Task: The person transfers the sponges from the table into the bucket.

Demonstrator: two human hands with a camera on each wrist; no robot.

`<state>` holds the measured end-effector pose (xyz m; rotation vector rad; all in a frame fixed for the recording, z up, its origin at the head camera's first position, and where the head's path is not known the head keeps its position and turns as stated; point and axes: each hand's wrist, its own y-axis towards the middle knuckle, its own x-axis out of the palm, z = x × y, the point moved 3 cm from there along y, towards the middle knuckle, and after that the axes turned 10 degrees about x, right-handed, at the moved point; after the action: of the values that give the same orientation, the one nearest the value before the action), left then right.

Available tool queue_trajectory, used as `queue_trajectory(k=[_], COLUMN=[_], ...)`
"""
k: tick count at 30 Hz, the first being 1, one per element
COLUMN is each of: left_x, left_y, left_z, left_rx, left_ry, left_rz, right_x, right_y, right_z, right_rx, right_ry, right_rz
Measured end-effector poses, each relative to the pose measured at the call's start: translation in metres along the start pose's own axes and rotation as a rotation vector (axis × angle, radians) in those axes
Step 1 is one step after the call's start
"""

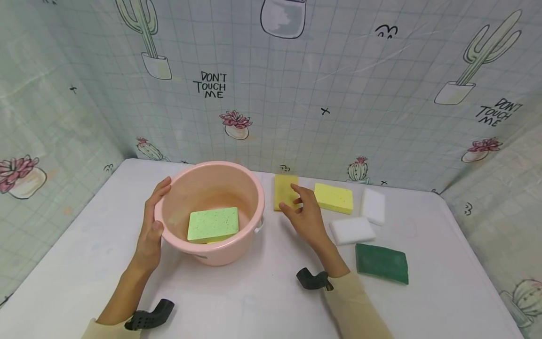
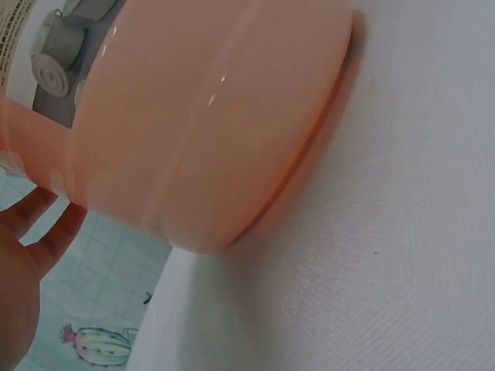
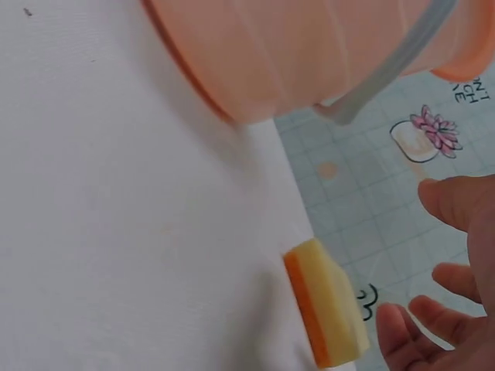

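Observation:
A pink bucket (image 1: pixel 220 256) stands on the white table. Inside it lies a light green speckled sponge (image 1: pixel 213 225), with a yellow edge showing underneath. My left hand (image 1: pixel 151 230) rests against the bucket's left side, fingers reaching along the outer wall just under the rim in the left wrist view. To the bucket's right, my right hand (image 1: pixel 306 214) hangs above the table, thumb and fingers spread apart. It holds nothing. Past its fingertips lies a flat yellow sponge (image 1: pixel 281 190); the right wrist view shows that sponge (image 3: pixel 329 301) with an orange lower layer.
Right of my hand lie a bright yellow sponge (image 1: pixel 334 197), two white sponges, one farther back (image 1: pixel 373 206) and one nearer (image 1: pixel 352 230), and a dark green scouring pad (image 1: pixel 382 263). A cactus-print cloth (image 1: pixel 271 94) rises behind the table and at both sides.

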<state>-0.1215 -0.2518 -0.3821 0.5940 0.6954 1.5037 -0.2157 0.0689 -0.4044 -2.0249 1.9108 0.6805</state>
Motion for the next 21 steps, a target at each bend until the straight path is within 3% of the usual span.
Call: queue_trajectory(k=[7, 12, 16, 21], left_x=[-0.001, -0.001, 0.000, 0.000], left_y=[0.001, 0.001, 0.000, 0.000], left_z=[-0.001, -0.001, 0.000, 0.001], left_rx=[0.027, 0.009, -0.009, -0.007], left_ry=[-0.004, 0.023, 0.035, 0.035], left_rz=[-0.002, -0.009, -0.011, -0.009], right_x=[0.009, 0.016, 0.022, 0.027], right_y=[0.001, 0.002, 0.004, 0.007], right_z=[0.007, 0.015, 0.020, 0.024], right_rx=[0.026, 0.050, 0.100, 0.123], right_ry=[0.035, -0.052, -0.094, -0.071], right_rz=[0.100, 0.163, 0.167, 0.172])
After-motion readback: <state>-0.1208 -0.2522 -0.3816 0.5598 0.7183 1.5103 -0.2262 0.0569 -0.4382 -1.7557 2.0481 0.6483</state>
